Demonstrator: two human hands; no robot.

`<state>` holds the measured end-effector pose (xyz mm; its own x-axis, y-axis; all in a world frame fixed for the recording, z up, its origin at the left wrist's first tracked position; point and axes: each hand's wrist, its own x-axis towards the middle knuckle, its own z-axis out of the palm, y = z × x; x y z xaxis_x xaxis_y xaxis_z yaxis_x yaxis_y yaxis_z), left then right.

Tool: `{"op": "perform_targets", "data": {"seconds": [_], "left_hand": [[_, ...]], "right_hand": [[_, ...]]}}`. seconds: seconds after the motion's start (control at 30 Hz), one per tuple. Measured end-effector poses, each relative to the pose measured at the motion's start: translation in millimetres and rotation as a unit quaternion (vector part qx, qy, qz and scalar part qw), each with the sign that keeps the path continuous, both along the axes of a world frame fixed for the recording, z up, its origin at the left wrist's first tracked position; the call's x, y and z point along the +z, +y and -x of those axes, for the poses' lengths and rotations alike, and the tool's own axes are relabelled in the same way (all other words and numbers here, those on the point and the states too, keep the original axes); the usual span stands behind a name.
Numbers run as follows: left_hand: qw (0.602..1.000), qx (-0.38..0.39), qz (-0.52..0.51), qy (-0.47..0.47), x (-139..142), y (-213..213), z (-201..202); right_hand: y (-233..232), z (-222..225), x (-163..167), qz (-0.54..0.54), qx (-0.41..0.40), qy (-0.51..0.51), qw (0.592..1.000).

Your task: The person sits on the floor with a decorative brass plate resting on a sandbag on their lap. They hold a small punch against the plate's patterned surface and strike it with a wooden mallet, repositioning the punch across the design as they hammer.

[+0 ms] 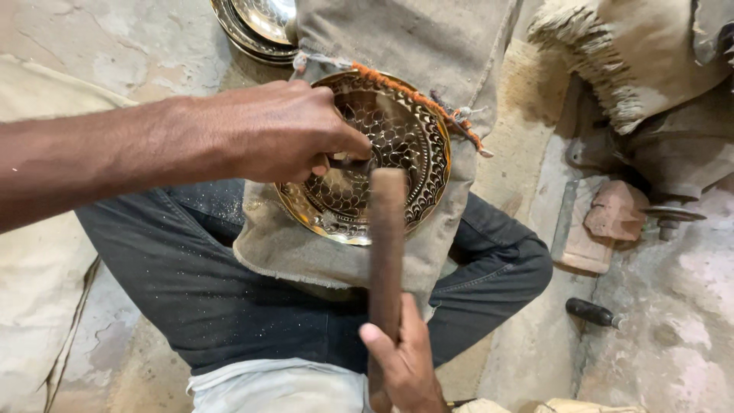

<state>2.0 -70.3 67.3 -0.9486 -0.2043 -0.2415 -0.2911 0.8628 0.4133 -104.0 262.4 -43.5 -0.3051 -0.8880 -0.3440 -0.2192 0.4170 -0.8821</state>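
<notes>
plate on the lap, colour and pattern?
Shiny gold-coloured metal plate, embossed scale-like pattern in rings; head view.

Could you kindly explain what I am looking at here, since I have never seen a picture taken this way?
The single picture comes from a camera worn on a person's head, looking down at their lap. No machine is involved, only two bare hands. The left hand pinches a small dark tool against a patterned brass plate, which rests on a coarse cloth over the legs. The right hand grips a long wooden stick above the plate. More shiny plates are stacked on the floor.
</notes>
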Motion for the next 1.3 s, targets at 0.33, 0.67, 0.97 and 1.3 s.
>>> {"op": "perform_targets", "data": {"seconds": [0.33,0.67,0.97,1.3], "left_hand": [[1.0,-0.003,-0.004,0.013,-2,-3,-2],[1.0,-0.001,0.006,0.011,-4,-6,-1],[1.0,0.012,-0.026,-0.001,-2,-11,-3],[0.952,0.119,-0.045,0.28,2,-28,-37]], "right_hand": [[6,-1,-9,0.1,-0.091,-0.178,0.975],[-5,-7,-1,0.069,-0.038,-0.156,0.985],[2,-3,7,0.028,-0.052,-0.182,0.982],[-97,46,81,-0.029,-0.14,0.194,0.971]]}}
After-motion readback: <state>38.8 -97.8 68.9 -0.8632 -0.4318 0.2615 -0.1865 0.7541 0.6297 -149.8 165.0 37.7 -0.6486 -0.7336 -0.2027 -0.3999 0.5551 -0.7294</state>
